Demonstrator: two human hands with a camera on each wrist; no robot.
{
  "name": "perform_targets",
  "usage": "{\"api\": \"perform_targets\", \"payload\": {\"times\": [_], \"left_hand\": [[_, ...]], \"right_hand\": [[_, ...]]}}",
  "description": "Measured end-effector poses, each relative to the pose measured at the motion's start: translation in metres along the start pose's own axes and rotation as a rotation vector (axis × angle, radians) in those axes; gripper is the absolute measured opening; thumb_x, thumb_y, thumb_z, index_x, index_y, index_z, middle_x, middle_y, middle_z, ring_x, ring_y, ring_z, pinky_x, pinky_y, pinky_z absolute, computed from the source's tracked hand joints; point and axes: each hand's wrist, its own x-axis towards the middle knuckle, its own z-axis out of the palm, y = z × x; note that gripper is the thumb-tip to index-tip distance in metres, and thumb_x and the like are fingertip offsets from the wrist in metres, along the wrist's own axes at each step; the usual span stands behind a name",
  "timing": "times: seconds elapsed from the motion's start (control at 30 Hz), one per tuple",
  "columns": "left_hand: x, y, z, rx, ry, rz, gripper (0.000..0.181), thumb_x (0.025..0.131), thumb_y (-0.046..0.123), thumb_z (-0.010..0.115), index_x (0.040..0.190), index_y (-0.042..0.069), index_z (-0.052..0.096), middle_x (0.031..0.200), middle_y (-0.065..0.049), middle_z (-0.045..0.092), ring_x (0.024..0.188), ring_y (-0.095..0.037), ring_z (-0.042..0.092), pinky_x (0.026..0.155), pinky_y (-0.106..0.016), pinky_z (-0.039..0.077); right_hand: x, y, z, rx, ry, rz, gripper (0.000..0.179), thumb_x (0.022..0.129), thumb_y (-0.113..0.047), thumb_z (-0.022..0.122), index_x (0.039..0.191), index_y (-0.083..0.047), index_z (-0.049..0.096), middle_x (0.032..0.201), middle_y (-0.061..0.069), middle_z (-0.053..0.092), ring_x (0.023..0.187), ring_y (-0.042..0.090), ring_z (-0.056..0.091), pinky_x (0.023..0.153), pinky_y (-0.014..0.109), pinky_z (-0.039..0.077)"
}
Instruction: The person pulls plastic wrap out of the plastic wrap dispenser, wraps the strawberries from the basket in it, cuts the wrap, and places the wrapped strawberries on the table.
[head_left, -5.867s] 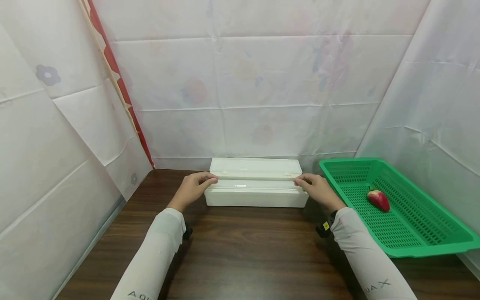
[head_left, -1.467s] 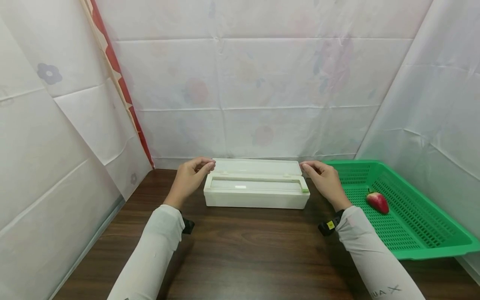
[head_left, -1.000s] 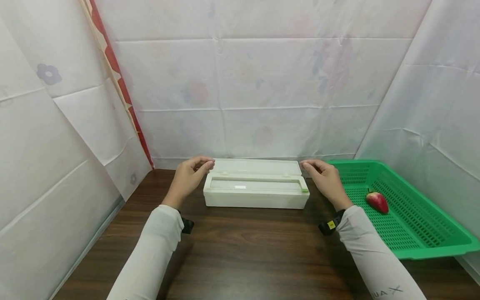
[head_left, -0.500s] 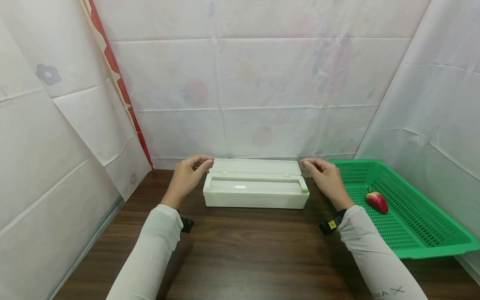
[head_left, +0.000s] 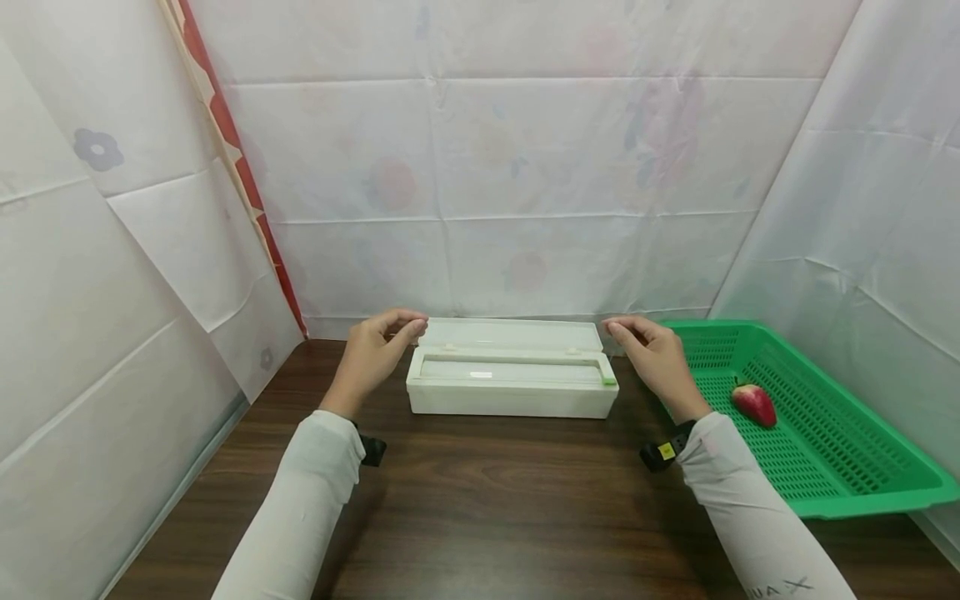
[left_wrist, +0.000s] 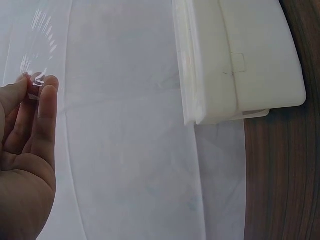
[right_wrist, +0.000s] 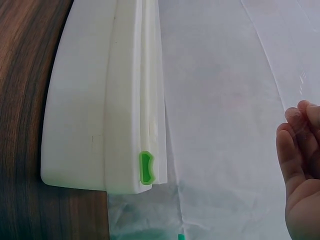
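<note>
A white cling film dispenser box sits on the table with its lid tipped back. At the right end of its slotted top is a green slide cutter. My left hand pinches a corner of clear cling film, whose creases fan out from the fingertips in the left wrist view. Off the box's right end, my right hand pinches the film's other corner; faint glints show there in the right wrist view. Both hands are raised above the box, level with the lid. Most of the film is too transparent to make out.
On the right stands a green perforated basket holding a red fruit. The right forearm passes over the basket's near left side. White patterned sheeting hangs behind and on both sides of the dark wooden table.
Since the oldest frame both hands have moved up, back and slightly apart from the box top, and the green cutter has come into sight. Over the last second they barely shift.
</note>
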Motion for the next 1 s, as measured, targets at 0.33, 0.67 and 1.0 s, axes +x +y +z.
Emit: {"api": "perform_targets", "payload": {"times": [0.33, 0.67, 1.0], "left_hand": [[0.000, 0.004, -0.002, 0.003, 0.015, 0.030, 0.022, 0.100, 0.031, 0.064, 0.113, 0.016, 0.074, 0.098, 0.004, 0.073, 0.082, -0.009, 0.069, 0.072, -0.035, 0.056], [-0.003, 0.008, -0.005, 0.005, 0.033, 0.027, 0.023, 0.100, 0.031, 0.064, 0.112, 0.014, 0.074, 0.099, 0.002, 0.074, 0.084, -0.018, 0.071, 0.070, -0.033, 0.055], [-0.003, 0.011, -0.006, 0.009, 0.051, 0.044, 0.023, 0.100, 0.033, 0.064, 0.111, 0.015, 0.075, 0.101, 0.001, 0.074, 0.087, -0.022, 0.071, 0.072, -0.035, 0.055]], "right_hand": [[-0.004, -0.009, -0.003, 0.020, 0.004, -0.017, 0.040, 0.103, -0.040, 0.056, 0.125, -0.009, 0.069, 0.121, 0.005, 0.069, 0.102, 0.008, 0.062, 0.077, 0.017, 0.050], [-0.006, -0.011, -0.004, 0.028, 0.017, -0.021, 0.036, 0.103, -0.038, 0.057, 0.124, -0.012, 0.070, 0.119, 0.004, 0.070, 0.104, 0.009, 0.063, 0.081, 0.017, 0.050], [-0.005, -0.010, -0.005, 0.036, 0.042, -0.028, 0.035, 0.102, -0.039, 0.058, 0.121, -0.013, 0.072, 0.117, 0.003, 0.070, 0.104, 0.014, 0.064, 0.081, 0.016, 0.050]]}}
